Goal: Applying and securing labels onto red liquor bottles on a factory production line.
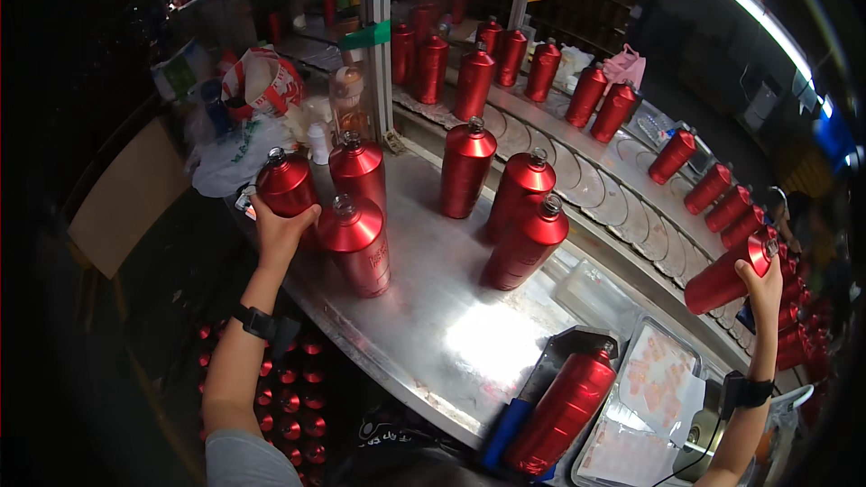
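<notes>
My left hand (278,233) is wrapped round a shiny red bottle (287,182) with an open neck, at the left end of the metal table (424,325). Close beside it stand two more red bottles, one behind (358,169) and one in front (356,239). At the far right my right hand (763,287) grips another red bottle (722,281), tilted, beside the conveyor. Three further red bottles stand mid-table, among them a front one (527,248). Nearer me, a red bottle (564,406) lies slanted in a black and blue holder (507,433).
A slatted conveyor (591,194) runs along the table's far side, with red bottles (474,81) lined up on and beyond it. A metal tray (622,397) holds printed sheets (657,377). Several bottles (289,401) stand below the table at left. Plastic bags (236,158) lie back left.
</notes>
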Motion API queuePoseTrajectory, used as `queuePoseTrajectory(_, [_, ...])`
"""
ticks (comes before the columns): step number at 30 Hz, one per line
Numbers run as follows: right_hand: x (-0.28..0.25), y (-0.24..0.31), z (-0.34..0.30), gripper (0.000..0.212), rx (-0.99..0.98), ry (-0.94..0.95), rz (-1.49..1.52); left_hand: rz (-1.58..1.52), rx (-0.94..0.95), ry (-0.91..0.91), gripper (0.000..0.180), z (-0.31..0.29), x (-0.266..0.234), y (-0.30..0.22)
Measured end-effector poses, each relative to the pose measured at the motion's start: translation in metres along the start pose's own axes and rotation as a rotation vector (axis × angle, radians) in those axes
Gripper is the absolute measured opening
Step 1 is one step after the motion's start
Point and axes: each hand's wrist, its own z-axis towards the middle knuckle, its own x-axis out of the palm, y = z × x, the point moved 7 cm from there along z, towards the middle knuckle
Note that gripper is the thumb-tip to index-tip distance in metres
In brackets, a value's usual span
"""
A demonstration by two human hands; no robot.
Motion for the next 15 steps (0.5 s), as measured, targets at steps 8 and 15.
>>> queuePoseTrajectory(8, [0.019,0.228,-0.072,0.087,-0.208,0.392,0.502,-0.029,-0.007,0.038,0.090,0.009,-0.009,0.022])
queuePoseTrajectory(15, [0.124,0.360,-0.131,0.074,-0.328,0.790,0.606,0.106,0.176,0.008,0.101,0.000,-0.030,-0.014])
